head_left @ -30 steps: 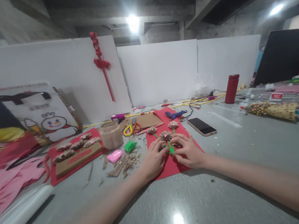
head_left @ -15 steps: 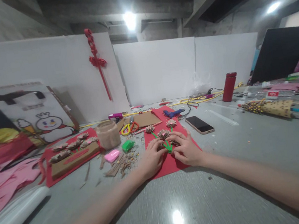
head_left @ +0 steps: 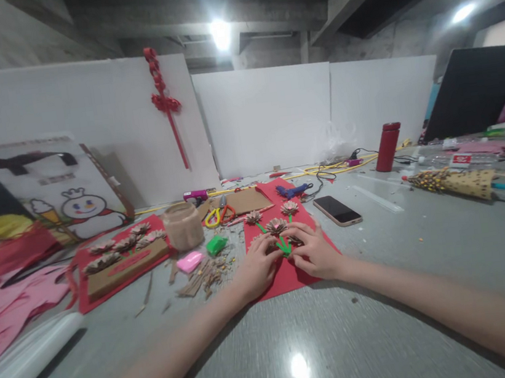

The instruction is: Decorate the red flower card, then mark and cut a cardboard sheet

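A red sheet [head_left: 265, 286] lies in front of me, bearing several brown flowers [head_left: 277, 226] made of layered petals. Green stems [head_left: 284, 245], which look like modelling clay, run down from the flowers and meet near the middle of the sheet. From the left, my left hand [head_left: 259, 267] rests on the sheet, fingers bent and closed at the stems. Opposite it, my right hand [head_left: 314, 254] has thumb and forefinger pinched together at the lower end of the stems. Both hands partly cover the side flowers.
Left of the sheet are a pink clay packet [head_left: 190, 261], a green clay packet [head_left: 216, 245], brown scraps [head_left: 203, 277], a jar [head_left: 183, 228] and scissors [head_left: 221, 216]. A finished-looking flower panel [head_left: 125, 261] lies farther left. Behind is a blue glue gun [head_left: 293, 190]; rightward, a phone [head_left: 337, 210] and red bottle [head_left: 388, 147].
Hardly anything differs. My fingers shift very slightly around the green stems, and both hands stay in place on the red sheet.
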The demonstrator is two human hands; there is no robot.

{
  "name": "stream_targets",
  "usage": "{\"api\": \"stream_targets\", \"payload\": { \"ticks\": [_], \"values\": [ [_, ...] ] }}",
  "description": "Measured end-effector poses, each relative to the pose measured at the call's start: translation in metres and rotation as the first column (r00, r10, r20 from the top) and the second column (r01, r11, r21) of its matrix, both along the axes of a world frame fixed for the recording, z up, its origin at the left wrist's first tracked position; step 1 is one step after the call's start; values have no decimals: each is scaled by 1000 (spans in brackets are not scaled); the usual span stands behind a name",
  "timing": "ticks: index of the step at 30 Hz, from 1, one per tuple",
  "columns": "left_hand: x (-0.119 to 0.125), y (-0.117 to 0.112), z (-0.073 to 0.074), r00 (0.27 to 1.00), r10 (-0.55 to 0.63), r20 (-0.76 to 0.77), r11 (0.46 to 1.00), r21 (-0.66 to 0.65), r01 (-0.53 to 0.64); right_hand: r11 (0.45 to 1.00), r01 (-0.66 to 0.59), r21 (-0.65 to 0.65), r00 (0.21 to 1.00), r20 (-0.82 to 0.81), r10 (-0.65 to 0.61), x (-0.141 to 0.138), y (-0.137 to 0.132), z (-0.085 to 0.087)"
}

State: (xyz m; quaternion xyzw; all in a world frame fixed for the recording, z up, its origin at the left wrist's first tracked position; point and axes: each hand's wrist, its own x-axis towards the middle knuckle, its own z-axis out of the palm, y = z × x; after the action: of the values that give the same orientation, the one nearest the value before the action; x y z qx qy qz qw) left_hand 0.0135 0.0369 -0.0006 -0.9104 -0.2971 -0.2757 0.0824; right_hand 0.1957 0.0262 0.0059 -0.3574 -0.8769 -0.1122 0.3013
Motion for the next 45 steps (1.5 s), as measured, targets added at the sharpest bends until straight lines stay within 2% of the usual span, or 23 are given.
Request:
{"api": "stream_targets", "payload": {
  "ticks": [8, 16, 36, 45],
  "values": [
    [0, -1, 0, 999, 32, 37, 999, -9, -32, 1000, 13, -11, 1000, 17, -13, -1, 2, -2],
    [-1, 0, 0, 999, -6, 32, 1000, -18, 7, 999, 20, -41, 1000, 25, -19, -2, 1, 0],
    [0, -2, 3, 999, 20, 35, 999, -29, -19, 999, 4, -52, 998, 60, -1, -2, 2, -1],
    [-1, -2, 3, 999, 3, 46, 1000, -21, -2, 997, 23, -67, 999, 25, -22, -2, 1, 2]
  ]
}}
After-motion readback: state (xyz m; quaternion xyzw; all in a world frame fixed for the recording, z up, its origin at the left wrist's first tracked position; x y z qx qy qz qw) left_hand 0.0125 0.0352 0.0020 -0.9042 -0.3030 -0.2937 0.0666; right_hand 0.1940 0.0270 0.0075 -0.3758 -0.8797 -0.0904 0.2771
